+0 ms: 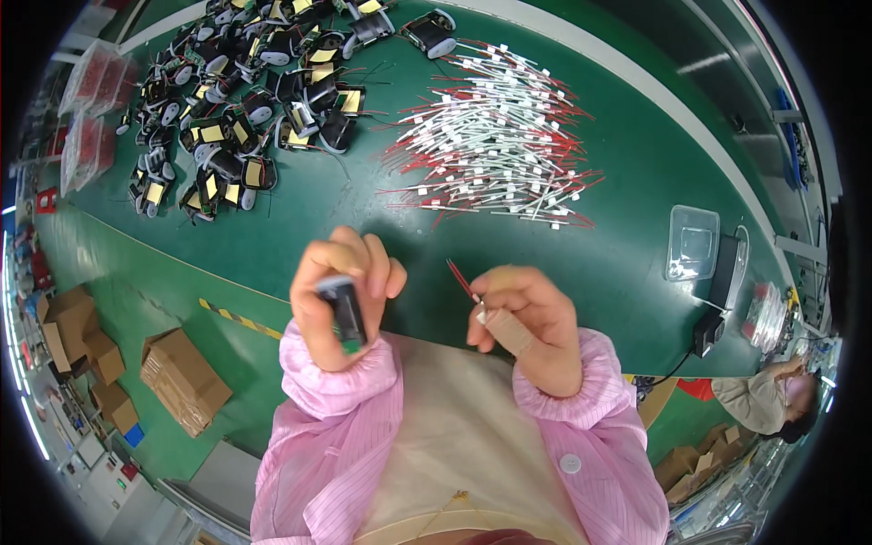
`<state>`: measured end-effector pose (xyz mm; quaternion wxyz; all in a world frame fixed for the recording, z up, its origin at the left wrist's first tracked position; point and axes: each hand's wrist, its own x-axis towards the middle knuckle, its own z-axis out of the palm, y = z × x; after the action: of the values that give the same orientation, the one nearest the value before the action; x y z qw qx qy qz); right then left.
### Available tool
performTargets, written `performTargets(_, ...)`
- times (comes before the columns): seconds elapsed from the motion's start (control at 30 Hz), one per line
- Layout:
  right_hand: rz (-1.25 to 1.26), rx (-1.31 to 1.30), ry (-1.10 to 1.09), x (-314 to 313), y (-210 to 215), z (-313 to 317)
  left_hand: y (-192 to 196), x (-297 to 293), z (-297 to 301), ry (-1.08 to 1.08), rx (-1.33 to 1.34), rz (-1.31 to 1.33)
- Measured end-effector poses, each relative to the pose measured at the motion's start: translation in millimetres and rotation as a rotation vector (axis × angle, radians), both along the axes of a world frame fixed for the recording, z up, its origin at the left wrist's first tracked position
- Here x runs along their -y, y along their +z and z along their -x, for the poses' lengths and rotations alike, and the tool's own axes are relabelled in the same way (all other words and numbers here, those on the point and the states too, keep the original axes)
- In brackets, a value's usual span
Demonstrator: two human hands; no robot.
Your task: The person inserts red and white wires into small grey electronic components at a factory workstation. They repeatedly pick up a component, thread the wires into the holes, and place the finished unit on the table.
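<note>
My left hand [343,282] is closed around a small black plastic device [343,312] with a grey end and a bit of green circuit board at its lower edge. Pinched between the thumb and fingers of my right hand [531,313] is a short wire lead [463,279] with red ends and a white part. A tan bandage wraps the right thumb. Both hands are held in front of my body over the near table edge, apart from each other. Beyond them lies a wide pile of red and white wire leads [500,136]. Similar black devices [245,118] are heaped at the far left.
The green table [627,309] carries a clear plastic box [692,243] and a black power strip [725,272] at right. Clear bins [88,150] stand past the left edge. Cardboard boxes [184,381] sit on the floor at left. Another person [763,400] is at far right.
</note>
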<state>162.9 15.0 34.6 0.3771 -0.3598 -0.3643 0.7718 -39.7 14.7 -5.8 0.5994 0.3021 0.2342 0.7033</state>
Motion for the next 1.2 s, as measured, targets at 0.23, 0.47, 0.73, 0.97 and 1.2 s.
performTargets(0.23,-0.161,-0.041,0.089,-1,3,-7,4,5,22,-0.159,0.323,0.055)
performTargets(0.47,-0.107,-0.148,0.116,0,3,-8,14,0,14,-0.073,-0.42,0.064)
performTargets(0.73,-0.266,0.14,0.218,-7,9,-14,29,2,1,-0.492,-0.839,-0.046)
performTargets(0.97,-0.213,0.063,0.005,4,4,-7,27,0,-5,-0.391,-0.789,-0.071)
performTargets(1.2,-0.364,0.253,0.072,2,4,-11,28,3,-7,-0.414,-0.866,-0.068)
